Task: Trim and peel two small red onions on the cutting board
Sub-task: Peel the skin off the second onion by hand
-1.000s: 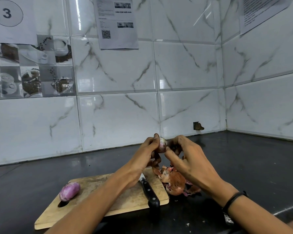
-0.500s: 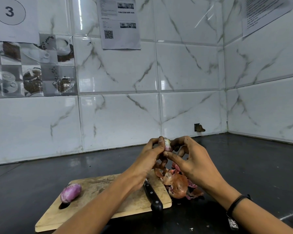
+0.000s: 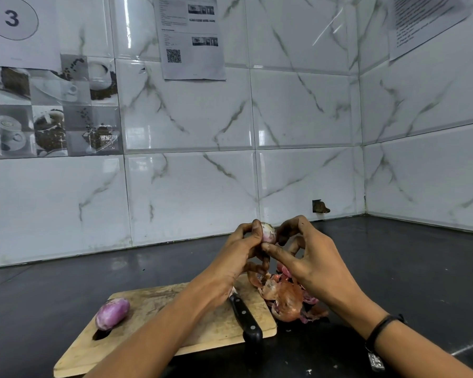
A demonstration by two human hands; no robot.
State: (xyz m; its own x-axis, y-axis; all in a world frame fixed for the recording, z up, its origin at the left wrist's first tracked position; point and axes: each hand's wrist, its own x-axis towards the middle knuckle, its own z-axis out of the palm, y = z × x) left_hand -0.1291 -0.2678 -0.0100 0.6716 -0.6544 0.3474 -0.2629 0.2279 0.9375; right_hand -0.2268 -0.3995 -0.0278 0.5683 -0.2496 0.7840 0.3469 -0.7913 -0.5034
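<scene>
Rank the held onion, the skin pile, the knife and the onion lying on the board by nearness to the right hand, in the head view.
1. Held onion, touching the right hand.
2. Skin pile, just beneath it.
3. Knife, cutting board's right edge.
4. Lying onion, board's left end.

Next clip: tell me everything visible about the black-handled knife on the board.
The black-handled kitchen knife lies flat on the right part of the wooden cutting board, unheld. The handle looks like glossy black plastic with two silvery rivets. Its butt juts past the board's near edge over the dark countertop. The blade points away and slightly left, and only a pale sliver shows before the left wrist hides it. The left hand and right hand hold a small red onion above, clear of the handle.
</scene>
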